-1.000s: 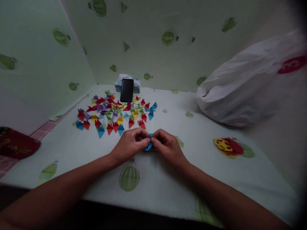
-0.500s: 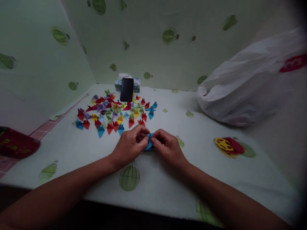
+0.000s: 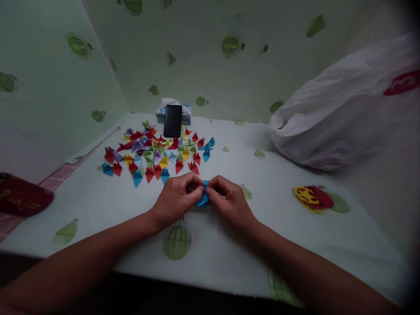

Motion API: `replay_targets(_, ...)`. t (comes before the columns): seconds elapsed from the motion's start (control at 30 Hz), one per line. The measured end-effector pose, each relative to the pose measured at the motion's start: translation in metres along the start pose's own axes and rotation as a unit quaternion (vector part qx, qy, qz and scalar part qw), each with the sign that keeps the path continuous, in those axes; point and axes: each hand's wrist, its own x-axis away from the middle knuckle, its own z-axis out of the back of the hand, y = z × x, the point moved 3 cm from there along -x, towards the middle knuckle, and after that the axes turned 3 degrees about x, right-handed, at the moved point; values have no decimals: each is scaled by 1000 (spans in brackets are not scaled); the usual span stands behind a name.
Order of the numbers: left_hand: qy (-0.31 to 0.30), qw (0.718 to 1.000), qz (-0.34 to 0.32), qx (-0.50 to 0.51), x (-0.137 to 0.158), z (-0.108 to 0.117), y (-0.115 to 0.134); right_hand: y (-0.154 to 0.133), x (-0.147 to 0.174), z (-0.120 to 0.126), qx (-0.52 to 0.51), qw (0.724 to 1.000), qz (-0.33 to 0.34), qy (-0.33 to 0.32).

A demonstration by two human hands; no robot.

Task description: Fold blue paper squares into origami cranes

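1. Head view, change: a second ago the thumbs nearly met over the small blue folded-paper piece (image 3: 204,199); now the left thumb sits slightly back and a wider strip of blue shows between them. The piece is apparently still being worked, not finished.
2. Head view, grip: the left hand (image 3: 179,197) pinches the piece's left side between thumb and fingers; the right hand (image 3: 231,201) pinches its right side. The exact fold is hidden by the fingers.
3. Head view, edges: the piece is at the middle of the white, balloon-printed cloth-covered table (image 3: 213,253), whose near edge passes under both forearms.
4. Head view, room: the scattered multicoloured folded-paper shapes (image 3: 156,155) lie just beyond the left hand, limiting movement there. Bare cloth gives the right hand more room before the flat yellow-and-red cut-outs (image 3: 306,195) and, farther right, the bulging white plastic bag (image 3: 321,113).
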Motion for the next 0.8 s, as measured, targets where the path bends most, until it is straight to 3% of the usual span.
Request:
replay_targets(0.2,-36,995,44,84,-1,-2,-5,-1,0,1,1,1000,0,4)
replay_targets(0.4,-63,955,139,256,-4,-5,-10,-3,0,3,-5,1000,-2,14)
replay_targets(0.6,-63,939,161,298,-4,-7,-14,-3,1,3,-6,1000,-1,18)
replay_targets(0.8,-61,940,156,297,-4,-7,-15,-4,1,2,12,1000,-1,24)
